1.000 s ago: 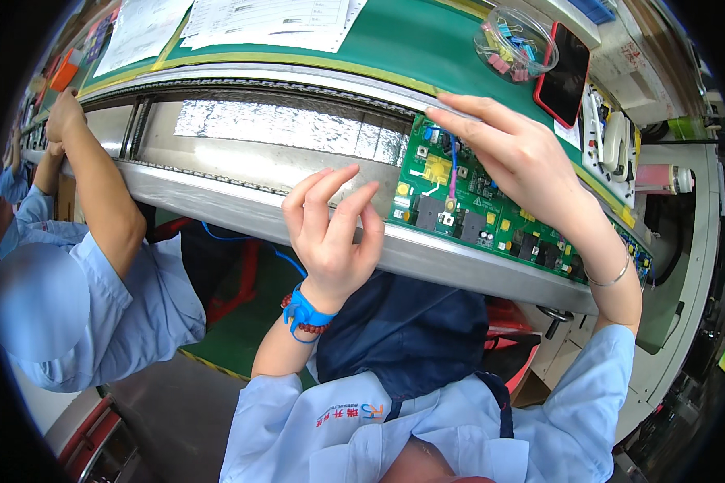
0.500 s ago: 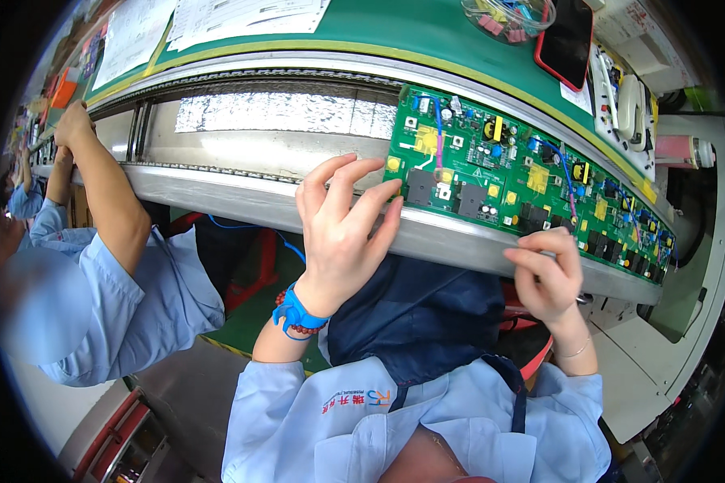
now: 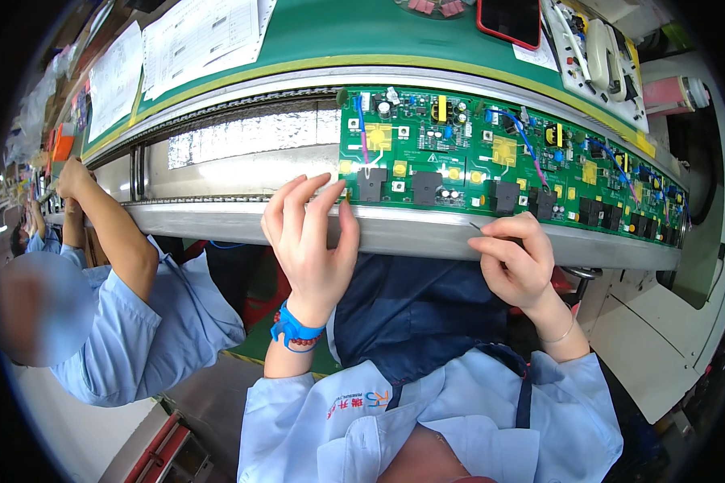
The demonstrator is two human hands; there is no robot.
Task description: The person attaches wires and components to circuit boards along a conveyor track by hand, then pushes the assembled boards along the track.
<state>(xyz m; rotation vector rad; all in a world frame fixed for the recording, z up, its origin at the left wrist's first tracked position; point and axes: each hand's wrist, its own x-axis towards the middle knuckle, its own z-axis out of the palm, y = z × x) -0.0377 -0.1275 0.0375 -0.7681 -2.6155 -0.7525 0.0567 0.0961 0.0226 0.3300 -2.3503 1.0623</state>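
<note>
A row of green circuit boards (image 3: 415, 153) lies on the metal conveyor rail (image 3: 427, 224), carrying black blocks, yellow patches and blue and purple wires. My left hand (image 3: 310, 245) has its fingers apart at the row's left end. Its fingertips are by the lower left corner of the first board; whether they touch it I cannot tell. In front of the boards, over the rail, my right hand (image 3: 517, 259) is closed in a pinch. A small thin dark piece (image 3: 475, 226) sticks out from between its thumb and finger; its kind is too small to tell.
Behind the rail, a green bench top (image 3: 338, 32) holds papers (image 3: 197, 48), a phone in a red case (image 3: 510, 20), and a white tray of parts (image 3: 600, 64). A co-worker's arm (image 3: 121, 229) reaches to the rail at left. A grey machine (image 3: 644, 346) stands at right.
The view has turned, so boards and bench things sit further left. My right hand has moved left along the boards, and the thin dark piece now shows in its pinch.
</note>
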